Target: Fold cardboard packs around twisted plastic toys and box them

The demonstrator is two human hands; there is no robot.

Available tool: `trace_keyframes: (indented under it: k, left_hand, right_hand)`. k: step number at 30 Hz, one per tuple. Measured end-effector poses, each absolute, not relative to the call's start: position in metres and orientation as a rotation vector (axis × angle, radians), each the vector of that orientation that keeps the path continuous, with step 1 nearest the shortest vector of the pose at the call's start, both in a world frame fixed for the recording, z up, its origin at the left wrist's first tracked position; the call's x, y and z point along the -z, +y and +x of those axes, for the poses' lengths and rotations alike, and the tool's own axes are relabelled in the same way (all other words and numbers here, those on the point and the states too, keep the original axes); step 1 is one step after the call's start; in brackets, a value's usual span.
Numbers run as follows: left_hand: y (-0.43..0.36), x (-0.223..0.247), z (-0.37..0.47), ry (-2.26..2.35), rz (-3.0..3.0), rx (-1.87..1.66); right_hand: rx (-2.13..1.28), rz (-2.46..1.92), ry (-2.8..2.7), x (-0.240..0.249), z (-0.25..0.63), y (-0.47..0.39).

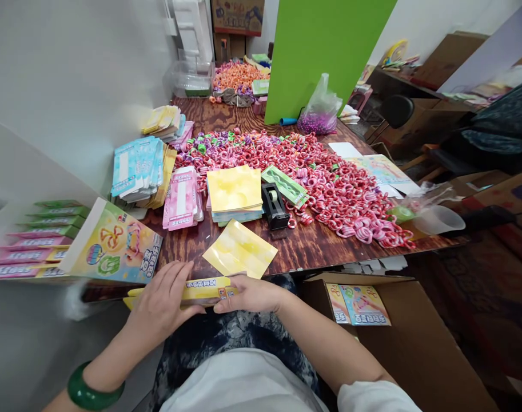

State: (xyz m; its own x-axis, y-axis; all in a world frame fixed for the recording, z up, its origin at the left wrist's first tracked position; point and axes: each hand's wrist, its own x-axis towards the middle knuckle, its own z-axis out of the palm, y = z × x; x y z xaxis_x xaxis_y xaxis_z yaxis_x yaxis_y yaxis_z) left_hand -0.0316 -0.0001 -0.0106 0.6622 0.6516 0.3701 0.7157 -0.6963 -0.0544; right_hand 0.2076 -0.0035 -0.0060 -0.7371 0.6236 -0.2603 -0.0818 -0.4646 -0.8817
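A yellow printed box lies across my lap at the table's front edge, held between both hands. My left hand is on its left part, thumb along the near side. My right hand grips its right end, fingers behind and thumb in front. Just beyond the box, a yellow sheet rests askew on the wooden table. Behind that sheet are a stack of yellow cards and a black tape dispenser.
A large heap of pink and red rings covers the table's middle. Pink packs and blue packs stand at the left, near an open display box. An open carton is at the lower right.
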Motion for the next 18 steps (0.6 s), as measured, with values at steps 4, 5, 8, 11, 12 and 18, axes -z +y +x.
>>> trace_keyframes:
  k: [4, 5, 8, 11, 12, 18]
  left_hand:
    - [0.007, 0.005, -0.043, -1.001, -2.764, 0.485]
    - [0.008, 0.005, -0.045, -1.0, -2.78, 0.499]
    - [0.008, 0.008, -0.051, -1.076, -2.852, 0.506]
    - [0.006, 0.014, -0.053, -1.201, -2.985, 0.47]
    - [0.005, 0.017, -0.052, -1.243, -3.021, 0.465]
    - [-0.005, 0.026, -0.047, -1.457, -3.121, 0.501]
  right_hand:
    - [-2.119, -0.702, -1.585, -0.002, 0.207, 0.002]
    - [-2.076, -0.632, -1.663, -0.004, 0.205, 0.004]
    - [-1.933, -0.462, -1.844, -0.009, 0.2, 0.01]
    - [-1.781, -0.47, -2.059, -0.013, 0.196, 0.014]
    - [-1.748, -0.491, -2.119, -0.013, 0.195, 0.015]
    - [-1.81, -0.7, -2.161, -0.002, 0.2, 0.016]
